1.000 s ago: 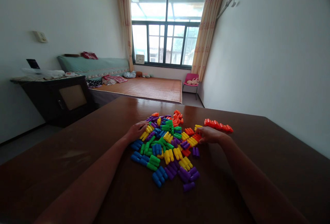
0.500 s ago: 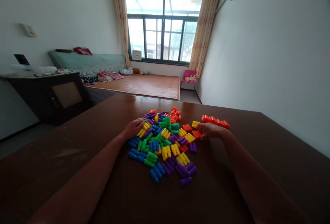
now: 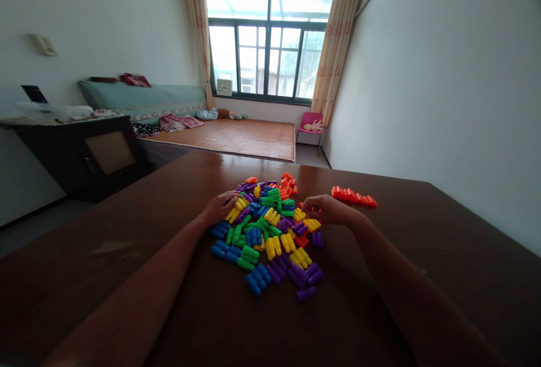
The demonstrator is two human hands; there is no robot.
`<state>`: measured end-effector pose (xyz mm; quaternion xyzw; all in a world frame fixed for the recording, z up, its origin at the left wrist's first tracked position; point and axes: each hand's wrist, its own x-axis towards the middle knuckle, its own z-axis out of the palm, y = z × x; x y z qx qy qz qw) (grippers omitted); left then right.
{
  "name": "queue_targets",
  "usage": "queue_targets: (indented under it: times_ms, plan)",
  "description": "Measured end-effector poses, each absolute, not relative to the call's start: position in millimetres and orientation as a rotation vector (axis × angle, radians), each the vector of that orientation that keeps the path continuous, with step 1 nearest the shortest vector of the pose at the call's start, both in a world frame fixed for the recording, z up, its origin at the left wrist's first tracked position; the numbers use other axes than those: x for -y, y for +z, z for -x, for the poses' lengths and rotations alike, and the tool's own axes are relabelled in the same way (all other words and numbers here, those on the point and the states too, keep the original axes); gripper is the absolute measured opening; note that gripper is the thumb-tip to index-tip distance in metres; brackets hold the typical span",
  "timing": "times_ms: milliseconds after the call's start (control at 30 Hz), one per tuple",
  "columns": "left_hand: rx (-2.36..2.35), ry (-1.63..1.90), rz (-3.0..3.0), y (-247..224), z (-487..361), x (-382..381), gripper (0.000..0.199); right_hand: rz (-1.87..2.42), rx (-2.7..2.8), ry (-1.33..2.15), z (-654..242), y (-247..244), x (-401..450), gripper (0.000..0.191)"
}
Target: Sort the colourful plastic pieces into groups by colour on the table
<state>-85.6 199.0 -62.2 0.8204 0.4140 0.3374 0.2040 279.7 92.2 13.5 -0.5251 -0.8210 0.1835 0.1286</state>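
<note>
Toy building blocks shaped like joined tubes lie in a mixed-colour pile (image 3: 274, 231) on the dark table. My left hand (image 3: 220, 208) rests at the pile's left edge, fingers stretched out and touching yellow blocks (image 3: 237, 210). At the right edge, my right hand (image 3: 327, 209) reaches in with bent fingers closed round an orange block, which the hand mostly hides. Yellow blocks (image 3: 311, 225) lie just below those fingers. Farther right stands a joined row of orange blocks (image 3: 354, 197), apart from the hand. Green blocks (image 3: 274, 203) sit mid-pile, purple ones (image 3: 306, 293) nearest me.
The glossy brown table (image 3: 127, 277) extends all around the pile. Beyond it are a bed with a woven mat (image 3: 245, 138), a pink chair (image 3: 310, 122) and a dark cabinet (image 3: 105, 153) at the left. A white wall (image 3: 443, 85) runs along the right.
My right hand has moved left, from beside the orange row toward the pile. It now covers a yellow block and orange blocks that showed before. My left hand stays put.
</note>
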Motion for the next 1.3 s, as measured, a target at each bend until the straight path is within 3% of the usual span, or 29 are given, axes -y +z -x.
queue_targets:
  times_ms: [333,533,667,933,1100,1300]
  plan:
    - [-1.138,0.935,-2.316,-68,88,-206,0.056,1.27,2.344,0.83,-249,-6,-90,0.023]
    - [-1.137,0.931,-2.324,-70,89,-207,0.055,1.407,2.103,0.504,-263,-19,-130,0.017]
    - [-1.143,0.943,-2.327,-70,88,-207,0.055,1.46,2.181,0.226,-254,-20,-170,0.034]
    - [-1.129,0.96,-2.282,-74,88,-208,0.052,1.397,2.391,0.367,-237,-15,-192,0.042]
    - [-1.129,0.94,-2.323,-72,89,-208,0.054,1.517,2.193,0.354,-259,-15,-182,0.017]
    - [-1.119,0.924,-2.348,-72,89,-209,0.056,1.594,1.906,0.675,-286,-18,-171,0.029]
